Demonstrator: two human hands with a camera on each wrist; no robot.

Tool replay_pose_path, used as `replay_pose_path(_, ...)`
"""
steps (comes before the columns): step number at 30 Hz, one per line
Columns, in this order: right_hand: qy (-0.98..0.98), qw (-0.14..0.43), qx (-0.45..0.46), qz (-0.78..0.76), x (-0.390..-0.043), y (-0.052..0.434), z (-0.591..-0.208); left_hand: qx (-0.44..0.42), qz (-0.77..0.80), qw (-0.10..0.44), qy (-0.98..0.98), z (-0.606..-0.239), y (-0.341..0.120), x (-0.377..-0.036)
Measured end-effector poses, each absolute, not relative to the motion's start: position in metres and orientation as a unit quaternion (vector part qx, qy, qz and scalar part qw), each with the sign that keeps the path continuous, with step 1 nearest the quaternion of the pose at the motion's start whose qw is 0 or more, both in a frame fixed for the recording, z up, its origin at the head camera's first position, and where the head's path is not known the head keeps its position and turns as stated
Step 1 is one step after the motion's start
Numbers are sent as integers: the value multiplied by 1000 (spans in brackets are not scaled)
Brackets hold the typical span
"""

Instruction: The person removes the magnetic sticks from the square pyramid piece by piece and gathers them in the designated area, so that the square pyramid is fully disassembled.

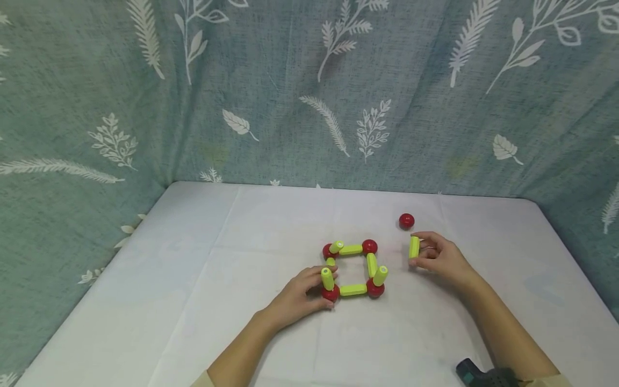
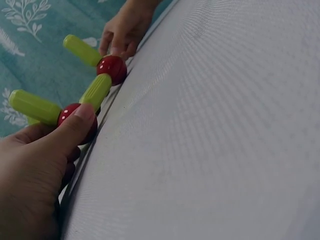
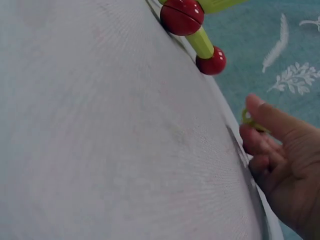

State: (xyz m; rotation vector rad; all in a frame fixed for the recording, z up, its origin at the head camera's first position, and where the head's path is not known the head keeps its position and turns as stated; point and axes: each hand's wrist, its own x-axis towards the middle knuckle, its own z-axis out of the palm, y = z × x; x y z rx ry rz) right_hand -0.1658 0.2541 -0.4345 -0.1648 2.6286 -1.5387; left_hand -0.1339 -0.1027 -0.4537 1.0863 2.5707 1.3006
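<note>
A square of red balls joined by yellow-green rods (image 1: pixel 353 290) lies on the white-covered table. Upright rods rise from its far left, near left and near right balls; the far right ball (image 1: pixel 369 246) is bare on top. My left hand (image 1: pixel 301 301) holds the near left ball (image 1: pixel 331 293), thumb in front and fingers behind, as the left wrist view also shows. To the right of the square, my right hand (image 1: pixel 442 259) pinches a loose yellow-green rod (image 1: pixel 414 247) between thumb and fingertips. In the right wrist view the fingers hide most of that rod (image 3: pixel 246 116).
A single red ball (image 1: pixel 407 221) lies just beyond my right hand. Blue-green cloth (image 1: pixel 271 97) with white leaf prints hangs around the back and sides of the table (image 1: pixel 232 226). A dark device (image 1: pixel 486 374) sits at my right forearm.
</note>
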Motion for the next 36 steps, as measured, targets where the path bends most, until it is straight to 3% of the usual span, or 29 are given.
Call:
replay_pose_path(9,920,2,-145,-364,-175,258,-441,345,419,32,839,-453,-104,-136)
replay_pose_path(15,913,11,-143,-382,-174,257,-438,344,393,32,852,-453,-105,-136)
replay_pose_path(22,869,-53,-183,-458,-157,234,-430,338,403,25,850,-454,-103,-134)
replay_pose_path(31,823,13,-219,-524,-141,188,-427,324,461,24,826,-453,-101,-132)
replay_pose_path(36,826,-47,-248,-504,-136,173,-433,328,469,21,820,-455,-102,-133)
